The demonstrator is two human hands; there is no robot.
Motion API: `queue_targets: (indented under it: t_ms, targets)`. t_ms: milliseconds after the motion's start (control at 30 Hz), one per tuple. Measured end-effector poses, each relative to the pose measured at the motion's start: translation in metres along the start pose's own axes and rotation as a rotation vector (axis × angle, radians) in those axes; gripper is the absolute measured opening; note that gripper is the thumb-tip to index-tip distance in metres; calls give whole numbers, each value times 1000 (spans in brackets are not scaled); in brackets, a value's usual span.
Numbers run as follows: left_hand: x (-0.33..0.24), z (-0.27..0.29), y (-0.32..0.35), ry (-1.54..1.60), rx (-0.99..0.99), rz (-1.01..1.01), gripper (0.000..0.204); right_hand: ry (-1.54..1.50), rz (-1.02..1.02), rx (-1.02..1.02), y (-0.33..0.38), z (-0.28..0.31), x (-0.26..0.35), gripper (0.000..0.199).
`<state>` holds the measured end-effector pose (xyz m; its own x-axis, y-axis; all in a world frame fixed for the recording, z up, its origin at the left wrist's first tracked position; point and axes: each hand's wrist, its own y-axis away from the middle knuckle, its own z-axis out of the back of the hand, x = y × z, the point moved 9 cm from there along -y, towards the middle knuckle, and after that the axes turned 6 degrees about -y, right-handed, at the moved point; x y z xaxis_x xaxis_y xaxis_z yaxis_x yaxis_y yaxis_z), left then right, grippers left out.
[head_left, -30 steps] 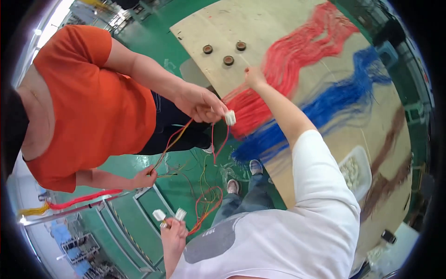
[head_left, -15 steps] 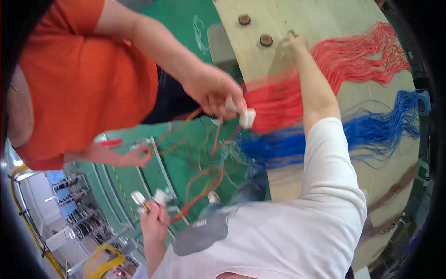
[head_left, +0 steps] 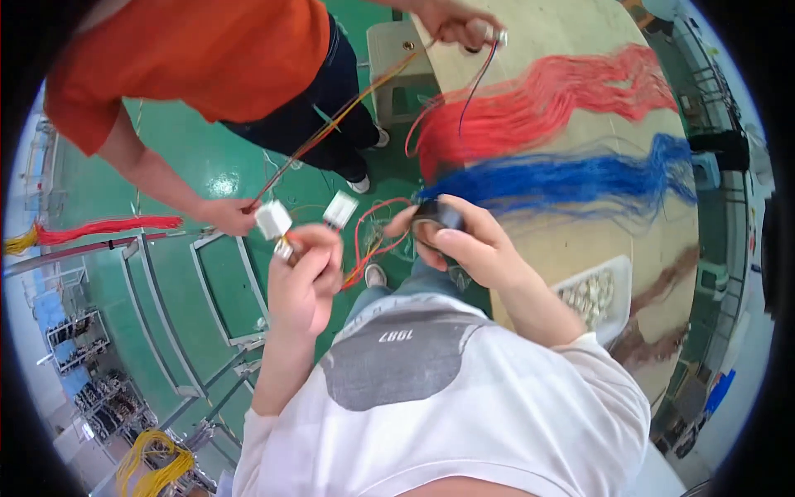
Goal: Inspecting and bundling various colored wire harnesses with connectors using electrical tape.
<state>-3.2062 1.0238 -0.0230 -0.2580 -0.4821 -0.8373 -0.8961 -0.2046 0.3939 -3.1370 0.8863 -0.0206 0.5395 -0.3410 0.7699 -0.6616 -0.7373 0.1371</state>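
My left hand [head_left: 305,277] is closed around the wires behind white plug connectors. One boxy white connector [head_left: 273,219] sticks up from my fingers, and a flatter white connector [head_left: 340,209] is just to its right. Red and yellow wires [head_left: 358,267] hang in a loop beside that hand. A roll of black tape [head_left: 429,222] is in my right hand [head_left: 484,248], gripped between thumb and fingers. The roll is apart from the connectors, in front of the near ends of the blue wires [head_left: 563,178].
Red wires [head_left: 505,120] lie spread on the wooden table [head_left: 530,25]. A white tray [head_left: 623,286] of small pale parts stands near my right forearm. Opposite, a co-worker in an orange top [head_left: 240,58] holds a connector [head_left: 497,36] and stretched wires. Metal frames [head_left: 157,319] stand left.
My right hand has come back from the far part of the table and now holds the tape roll. The co-worker's connector-holding hand has moved away toward the table's far edge.
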Motion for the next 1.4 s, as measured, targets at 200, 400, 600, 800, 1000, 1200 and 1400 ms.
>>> queue_targets:
  t_ms: [200, 400, 600, 800, 1000, 1200, 1400]
  targets:
    - [-29, 2, 28, -46, 301, -216, 22, 6, -104, 150, 17, -89, -28, 23]
    - [-53, 5, 61, -140, 560, -296, 31, -40, -160, 159, 32, -135, -48, 24]
    - [-61, 11, 82, -270, 697, -387, 18, -4, -308, 244, 35, -161, -64, 20]
    - [-68, 13, 98, -498, 535, -502, 7, -95, -392, 257, 43, -164, -72, 39]
    - [-71, 30, 91, -534, 225, -537, 12, 953, 841, -149, 66, -155, 6, 42]
    - [-71, 22, 79, -381, 150, -448, 13, 1202, 1080, -45, 65, -172, 18, 39]
    - [-71, 15, 82, -579, 27, -644, 13, 1267, 902, -150, 57, -163, 29, 33]
